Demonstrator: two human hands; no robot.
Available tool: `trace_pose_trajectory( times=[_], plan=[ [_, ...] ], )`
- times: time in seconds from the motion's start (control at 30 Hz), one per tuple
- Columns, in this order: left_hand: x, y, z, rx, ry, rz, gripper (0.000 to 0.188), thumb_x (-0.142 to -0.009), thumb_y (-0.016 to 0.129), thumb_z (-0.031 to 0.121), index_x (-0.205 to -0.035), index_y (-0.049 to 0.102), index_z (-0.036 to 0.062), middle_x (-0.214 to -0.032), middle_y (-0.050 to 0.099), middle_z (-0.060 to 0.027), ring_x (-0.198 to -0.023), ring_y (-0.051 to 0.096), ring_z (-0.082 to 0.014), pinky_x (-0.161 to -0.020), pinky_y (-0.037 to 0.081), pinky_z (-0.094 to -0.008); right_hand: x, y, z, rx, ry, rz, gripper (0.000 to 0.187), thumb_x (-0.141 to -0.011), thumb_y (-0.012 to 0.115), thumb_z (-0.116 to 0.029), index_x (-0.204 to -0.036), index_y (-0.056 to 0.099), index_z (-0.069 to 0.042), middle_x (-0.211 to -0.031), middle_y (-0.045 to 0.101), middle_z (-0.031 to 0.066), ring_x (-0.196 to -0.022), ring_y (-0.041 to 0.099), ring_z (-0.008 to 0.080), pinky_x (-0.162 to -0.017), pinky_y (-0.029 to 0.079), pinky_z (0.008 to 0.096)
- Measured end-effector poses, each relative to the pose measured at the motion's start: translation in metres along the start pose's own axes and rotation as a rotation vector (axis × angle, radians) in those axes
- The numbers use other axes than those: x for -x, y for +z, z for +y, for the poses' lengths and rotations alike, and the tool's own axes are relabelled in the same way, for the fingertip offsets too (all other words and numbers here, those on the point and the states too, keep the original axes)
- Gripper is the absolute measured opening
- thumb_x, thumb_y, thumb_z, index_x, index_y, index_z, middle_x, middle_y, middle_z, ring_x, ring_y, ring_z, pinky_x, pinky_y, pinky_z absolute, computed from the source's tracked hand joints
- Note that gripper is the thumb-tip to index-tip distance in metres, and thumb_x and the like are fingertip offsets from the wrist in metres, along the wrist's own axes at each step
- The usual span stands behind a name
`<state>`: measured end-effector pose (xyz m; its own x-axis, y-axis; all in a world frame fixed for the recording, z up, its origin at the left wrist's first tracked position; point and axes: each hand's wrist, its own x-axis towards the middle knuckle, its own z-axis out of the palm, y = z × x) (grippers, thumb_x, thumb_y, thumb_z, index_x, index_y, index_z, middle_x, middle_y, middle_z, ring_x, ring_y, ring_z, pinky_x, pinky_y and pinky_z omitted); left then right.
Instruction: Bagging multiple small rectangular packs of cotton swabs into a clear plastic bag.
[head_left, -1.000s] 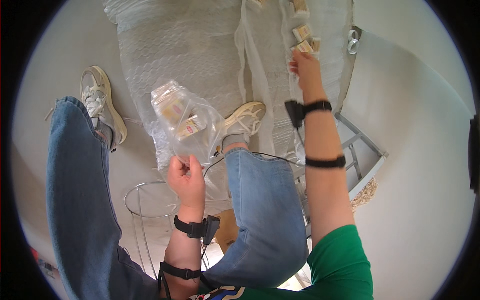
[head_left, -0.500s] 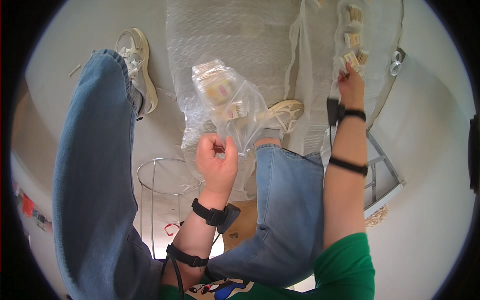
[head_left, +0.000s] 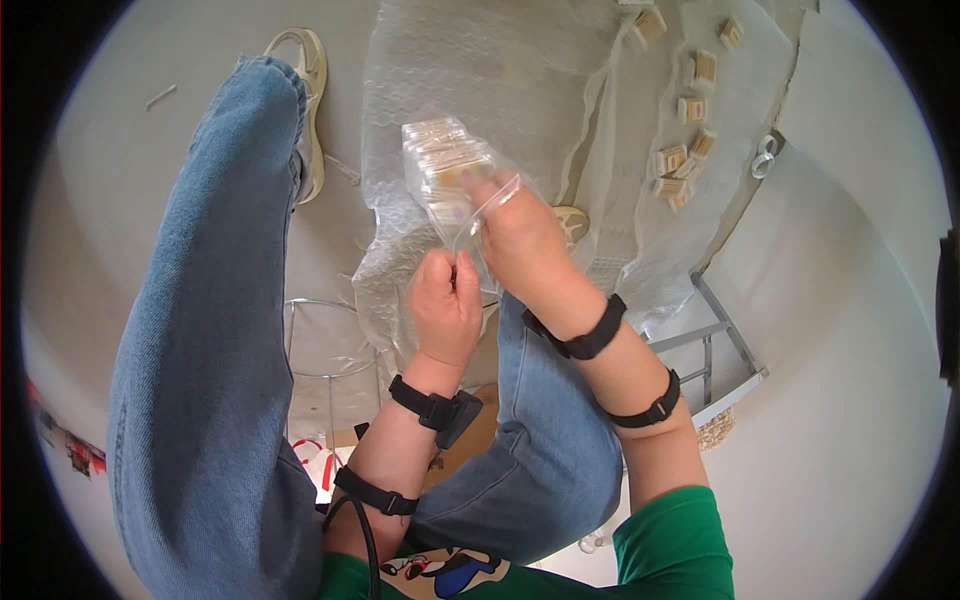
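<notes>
A clear plastic bag hangs in front of me, with several small packs of thin pale sticks stacked inside it. The thumb and fingers of my left hand are pinched together on the bag's near edge. My right hand reaches into the bag's mouth from the right, its fingers bent against the packs. Plastic film and the packs partly cover those fingertips, so whatever they grip is unclear.
More small stick packs lie scattered on plastic sheeting at the right. Bubble wrap covers the floor ahead. A wire stand is left of my left forearm; a grey metal frame stands at the right. A tape-like ring lies nearby.
My right hand has moved left from the packs on the right-hand sheeting to the bag's mouth. My left hand still pinches the bag. The whole view has shifted slightly.
</notes>
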<state>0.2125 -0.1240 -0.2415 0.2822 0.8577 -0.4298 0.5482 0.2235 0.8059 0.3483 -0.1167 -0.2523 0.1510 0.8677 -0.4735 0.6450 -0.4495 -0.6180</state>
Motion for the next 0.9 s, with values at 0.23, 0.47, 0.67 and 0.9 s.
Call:
trace_pose_trajectory(
  times=[0.23, 0.47, 0.67, 0.9],
  plan=[
    [-0.007, -0.008, 0.004, 0.077, -0.056, 0.003, 0.017, -0.088, 0.058, 0.007, -0.077, 0.045, 0.0037, -0.067, 0.046, -0.0089, -0.057, 0.046, -0.0228, -0.054, 0.040, -0.0334, 0.001, 0.008, -0.018, 0.026, 0.004, 0.289, 0.033, -0.074, 0.058, 0.002, -0.107, 0.053, 0.000, -0.097, 0.057, 0.0158, -0.082, 0.060, 0.0363, -0.066, 0.050, 0.0428],
    [-0.033, -0.004, 0.021, 0.054, 0.017, 0.096, 0.007, -0.090, 0.058, 0.008, -0.095, 0.057, 0.0021, -0.077, 0.054, -0.0067, -0.066, 0.051, -0.0154, -0.060, 0.044, -0.0285, -0.002, 0.006, 0.001, 0.056, -0.242, 0.004, 0.020, -0.073, 0.062, -0.011, -0.092, 0.057, -0.003, -0.089, 0.057, 0.0123, -0.081, 0.058, 0.0321, -0.065, 0.049, 0.0386],
    [-0.030, -0.011, 0.003, -0.107, 0.150, 0.031, 0.012, -0.093, 0.057, 0.011, -0.099, 0.058, 0.0013, -0.083, 0.060, -0.0075, -0.069, 0.054, -0.0155, -0.063, 0.044, -0.0279, -0.022, 0.033, 0.001, -0.022, -0.162, 0.057, 0.014, -0.074, 0.059, -0.007, -0.087, 0.058, -0.002, -0.092, 0.057, 0.0129, -0.086, 0.058, 0.0318, -0.067, 0.049, 0.0394],
    [-0.031, -0.013, 0.017, -0.037, -0.005, 0.043, 0.016, -0.089, 0.060, 0.008, -0.103, 0.056, 0.0021, -0.077, 0.050, -0.0021, -0.063, 0.045, -0.0097, -0.055, 0.039, -0.0237, 0.010, -0.082, 0.102, -1.109, 0.485, -0.010, 0.015, -0.077, 0.058, 0.002, -0.090, 0.065, 0.002, -0.088, 0.066, 0.0088, -0.085, 0.065, 0.0180, -0.073, 0.052, 0.0304]
  ],
)
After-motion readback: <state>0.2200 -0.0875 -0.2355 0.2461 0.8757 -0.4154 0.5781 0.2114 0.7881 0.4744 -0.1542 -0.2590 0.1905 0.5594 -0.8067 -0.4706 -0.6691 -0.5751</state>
